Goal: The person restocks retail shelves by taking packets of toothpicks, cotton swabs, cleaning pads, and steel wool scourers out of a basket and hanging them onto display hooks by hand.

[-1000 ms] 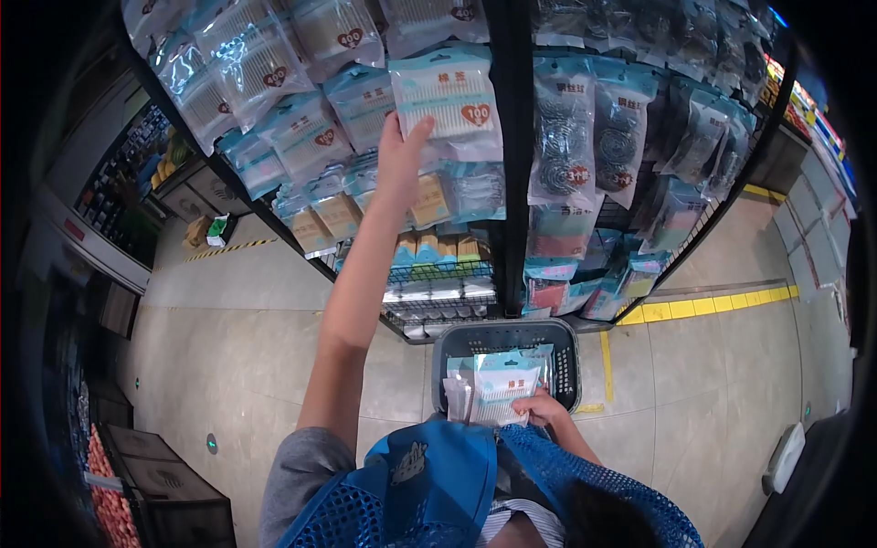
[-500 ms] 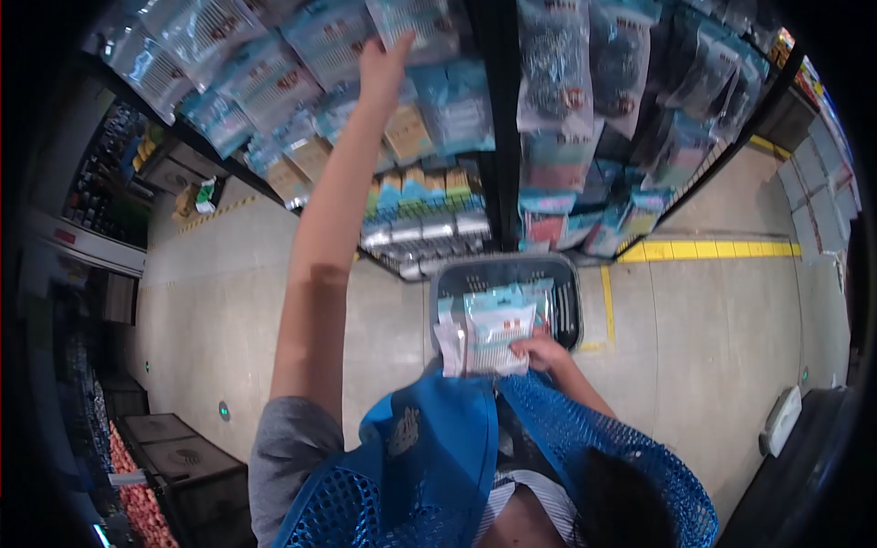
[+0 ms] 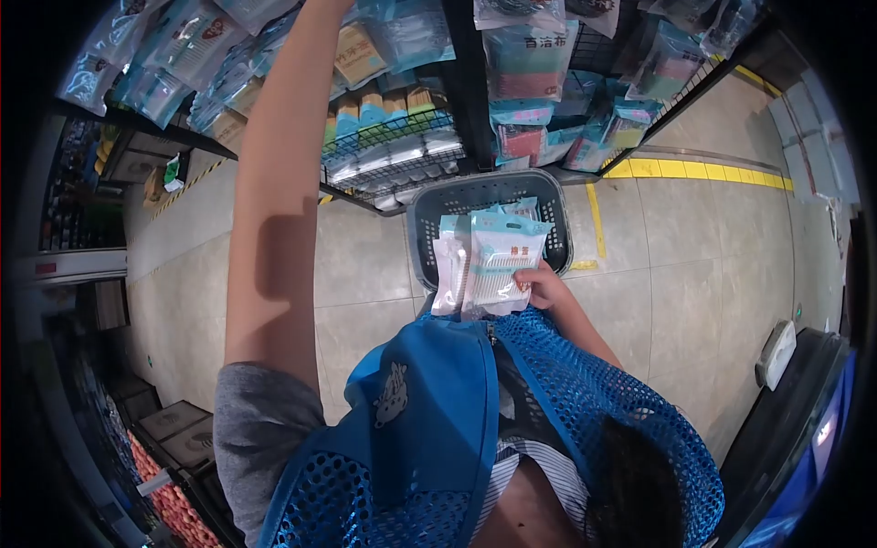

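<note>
My right hand (image 3: 544, 288) grips clear-and-teal packs of cotton swabs (image 3: 501, 251) by their right edge, with the thumb over the front. At least one more pack (image 3: 448, 274) stands at the left of the front one. Below them is a dark grey shopping basket (image 3: 423, 205) on the floor, partly hidden by the packs. My left arm (image 3: 279, 192) stretches up to the hanging goods, and the left hand is beyond the top edge of the view. Nearest to that arm hang more cotton swab packs (image 3: 196, 46) and a brown-fronted packet (image 3: 354, 53).
A black wire rack (image 3: 466, 91) with hanging bags stands ahead, with packs of scouring cloths (image 3: 525, 64) on its right side. Yellow floor tape (image 3: 699, 172) runs along the right. Crates (image 3: 178, 438) stand at lower left beside red produce (image 3: 174, 502).
The view has tipped downward and closer, so the rack sits higher. My left hand has left the view at the top. My right hand still holds the cotton swab packs, now seen larger.
</note>
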A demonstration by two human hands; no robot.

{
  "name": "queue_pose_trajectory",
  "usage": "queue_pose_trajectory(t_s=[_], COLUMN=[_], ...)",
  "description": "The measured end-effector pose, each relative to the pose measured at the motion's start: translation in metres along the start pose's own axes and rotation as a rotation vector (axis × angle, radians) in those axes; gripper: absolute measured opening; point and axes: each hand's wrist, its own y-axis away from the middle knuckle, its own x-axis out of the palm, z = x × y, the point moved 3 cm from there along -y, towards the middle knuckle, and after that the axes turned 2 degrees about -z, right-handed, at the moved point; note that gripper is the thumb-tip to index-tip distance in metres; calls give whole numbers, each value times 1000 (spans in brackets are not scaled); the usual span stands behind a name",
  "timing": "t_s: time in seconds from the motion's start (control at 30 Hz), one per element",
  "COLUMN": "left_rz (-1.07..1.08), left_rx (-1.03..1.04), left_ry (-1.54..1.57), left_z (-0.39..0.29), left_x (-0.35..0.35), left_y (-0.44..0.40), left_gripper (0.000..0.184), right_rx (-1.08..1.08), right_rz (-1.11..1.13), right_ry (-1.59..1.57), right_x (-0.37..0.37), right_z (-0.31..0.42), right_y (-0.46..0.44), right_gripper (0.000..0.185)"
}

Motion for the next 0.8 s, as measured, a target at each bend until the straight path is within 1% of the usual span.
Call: queue_pose_trajectory(t_s=[0.07,0.1,0.17,0.23,0.27,0.3,0.33,0.37,0.4,0.47,0.5,0.57,0.6,0.63,0.67,0.73,0.8], left_rz=[244,220,154,222,289,427,421,633,760,858,857,768,767,739,713,714,717], left_rx=[5,-126,-181,-14,59,86,-212,-358,-521,-750,-748,-1022,-1017,-955,-892,-879,-738], left_ry=[216,52,136,158,68,14,-100,-119,-203,-142,-137,305,308,307,306,358,355], left_z=[43,50,36,64,69,89,106,122,137,203,194,165,156,148,143,142,135], left_x=[-3,-10,-11,-27,-38,-48,-60,-72,-84,-113,-119,-123,-122,-121,-122,-125,-127], left_y=[-41,-30,53,98,137,167,202,231,256,295,310,339,343,344,341,335,325], left_gripper=[40,50,57,30,29,31,35,40,43,42,42,40,40,40,40,39,40], right_rx=[-19,-48,-79,-96,-128,-154,-160,-199,-232,-228,-251,-274,-243,-214,-216,-189,-186], right_rz=[-9,-19,-47,-53,-53,-68,-67,-65,-68,-73,-88,-101,-52,-1,6,-24,-53], right_ry=[0,-17,-31,-30,-24,14,12,25,39,15,-29,-68,-96,-121,-114,-95,-76], right_x=[-1,-5,-12,-13,-12,-13,-13,-13,-14,-16,-10,-6,-4,-1,2,8,8], right_z=[0,-1,-2,-2,0,2,4,6,6,6,7,8,7,8,8,10,10], right_y=[1,1,-1,-1,-2,-3,-4,-4,-2,-4,-4,-6,-8,-11,-14,-17,-18], right_gripper=[50,50,48,50,52,52,52,52,52,52,53,53,51,49,49,49,50])
